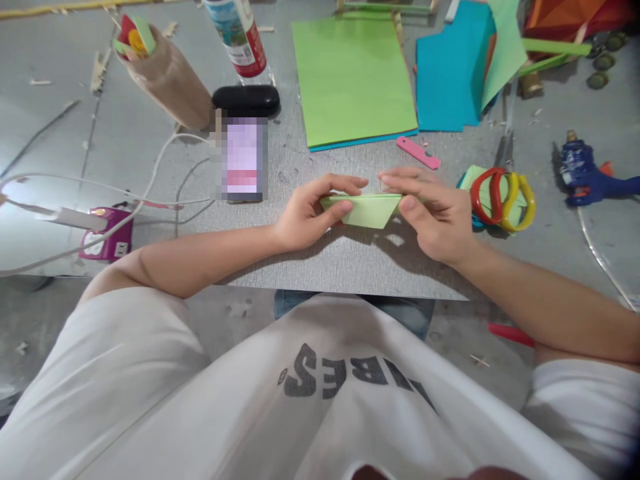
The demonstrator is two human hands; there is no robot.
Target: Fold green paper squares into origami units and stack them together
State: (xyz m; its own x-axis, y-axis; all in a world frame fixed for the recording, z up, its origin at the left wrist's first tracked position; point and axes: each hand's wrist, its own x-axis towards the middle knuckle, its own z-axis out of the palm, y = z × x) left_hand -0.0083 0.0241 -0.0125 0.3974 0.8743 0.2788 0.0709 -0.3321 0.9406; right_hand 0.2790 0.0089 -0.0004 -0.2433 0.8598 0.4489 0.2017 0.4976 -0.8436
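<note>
Between my two hands is a small piece of folded green paper [373,212], its long creased edge lying along the top. My left hand [317,207] pinches its left end, thumb in front and fingers behind. The right end is gripped by my right hand [437,213], with the thumb at the front corner and the other fingers stretched out behind the paper. Both hands are just above the grey table [300,263]. Scissors with red and yellow handles [487,197] lie right beside my right hand, over some green paper scraps.
Green sheets [355,80] and blue paper [445,73] lie ahead, near a pink cutter [419,153]. A glue gun [590,170] is at the right. To the left are a phone [244,157], a black case [246,100], a brown vase [170,77], a can [237,37] and white cables [165,160].
</note>
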